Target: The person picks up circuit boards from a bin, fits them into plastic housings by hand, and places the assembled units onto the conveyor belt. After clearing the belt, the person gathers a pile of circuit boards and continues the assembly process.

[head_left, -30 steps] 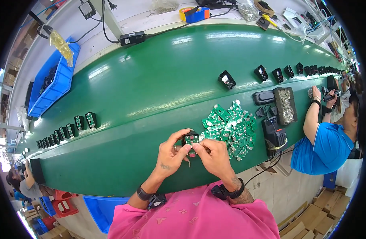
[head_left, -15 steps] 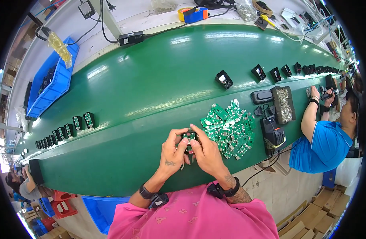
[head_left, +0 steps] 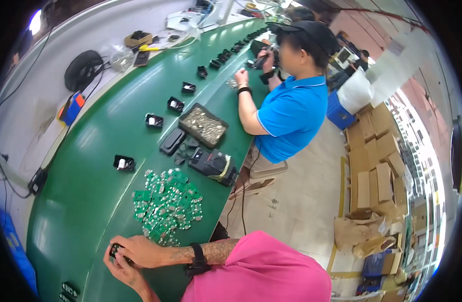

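Both my hands are closed around one small black plastic housing point(head_left: 116, 250) at the lower left, over the green work surface. My left hand point(head_left: 124, 271) wraps its near side, and my right hand point(head_left: 142, 250) covers it from above. Fingers hide most of the housing and whatever sits inside. Close to my right hand lies a heap of green circuit boards point(head_left: 165, 204). Past the heap, another black housing point(head_left: 124, 163) with a white part inside rests open-side up, the closest of a line running toward the far end.
Beyond the boards are a black device point(head_left: 211, 165) with a cable and a black tray point(head_left: 205, 126) full of small metal pieces. A co-worker in a blue shirt point(head_left: 294, 108) works farther along. Filled housings point(head_left: 69, 289) stand at the lower left; cardboard boxes point(head_left: 374, 166) line the right.
The view has swung to the right, so my hands and the boards now appear farther left in it. Both hands still hold the black housing.
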